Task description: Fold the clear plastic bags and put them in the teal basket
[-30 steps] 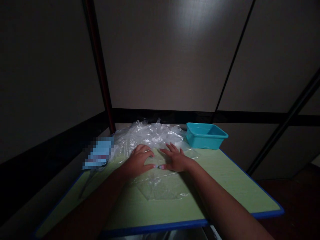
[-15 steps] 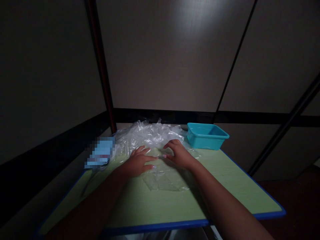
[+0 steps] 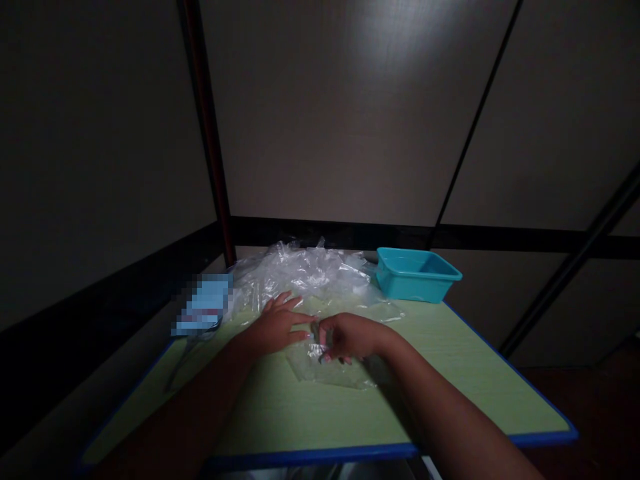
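The left hand (image 3: 275, 330) lies palm down, fingers spread apart; the right hand (image 3: 357, 335) bends beside it, fingers curled over a clear bag (image 3: 335, 375) on the green surface (image 3: 470, 373). Whether they pinch it, I cannot tell. Behind sits crumpled plastic (image 3: 300, 273), touching or near a teal bin (image 3: 417, 285); a blurred blue thing (image 3: 205, 305) is left.

Bare forearms converge from below, the left forearm (image 3: 200, 403) in deeper shadow, the right forearm (image 3: 443, 400) slanting inward. The left hand (image 3: 273, 330) lies palm down, fingers fanned forward, thumb (image 3: 299, 336) and index finger extended toward the right. The right hand (image 3: 356, 335) is turned inward, its fingers curled and its thumb drawn close to the bent index finger; contact between their tips cannot be discerned. The hands nearly meet.
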{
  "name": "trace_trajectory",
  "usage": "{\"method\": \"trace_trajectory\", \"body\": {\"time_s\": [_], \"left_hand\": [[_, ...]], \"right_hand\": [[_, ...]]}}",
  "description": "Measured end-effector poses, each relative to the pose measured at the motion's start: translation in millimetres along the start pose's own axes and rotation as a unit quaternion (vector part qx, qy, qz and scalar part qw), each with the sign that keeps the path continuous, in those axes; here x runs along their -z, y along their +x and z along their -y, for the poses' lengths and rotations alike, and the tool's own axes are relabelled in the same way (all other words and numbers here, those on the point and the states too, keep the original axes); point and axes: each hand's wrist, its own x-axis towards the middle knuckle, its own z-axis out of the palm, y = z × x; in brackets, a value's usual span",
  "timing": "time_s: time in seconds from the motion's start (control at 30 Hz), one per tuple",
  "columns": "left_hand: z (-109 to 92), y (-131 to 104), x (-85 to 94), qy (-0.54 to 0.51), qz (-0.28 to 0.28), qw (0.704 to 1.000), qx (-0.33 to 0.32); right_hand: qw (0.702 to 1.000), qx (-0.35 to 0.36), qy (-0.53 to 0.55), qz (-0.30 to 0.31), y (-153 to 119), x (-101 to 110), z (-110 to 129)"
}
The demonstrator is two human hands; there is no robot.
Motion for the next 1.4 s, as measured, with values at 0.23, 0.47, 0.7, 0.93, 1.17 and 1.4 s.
{"method": "trace_trajectory", "body": {"time_s": [0.23, 0.47, 0.7, 0.93, 1.17, 1.4], "left_hand": [[0.9, 0.3, -2.6, -0.022, -0.011, 1.000, -0.003], [2.7, 1.6, -3.1, -0.042, -0.076, 0.996, -0.017], [-0.1, 2.4, 2.2, -0.044, -0.132, 0.990, -0.014], [-2.5, 2.5, 2.8, -0.039, -0.149, 0.988, -0.026], [-1.2, 3.4, 2.4, -0.053, -0.158, 0.985, -0.032], [-1.8, 3.2, 3.1, -0.067, -0.166, 0.983, -0.038]], "right_hand": [[0.988, 0.061, 0.104, 0.096, -12.4, 10.1, 9.1], [0.992, 0.028, -0.027, -0.117, -6.7, 23.5, -13.2], [0.957, -0.018, -0.143, -0.251, -4.4, 17.9, -8.3], [0.969, 0.193, -0.092, -0.127, -13.8, -1.1, 24.5], [0.958, 0.186, -0.176, -0.128, -5.2, -23.7, 30.6], [0.963, 0.199, -0.127, -0.129, 9.5, -29.2, 23.8]]}}
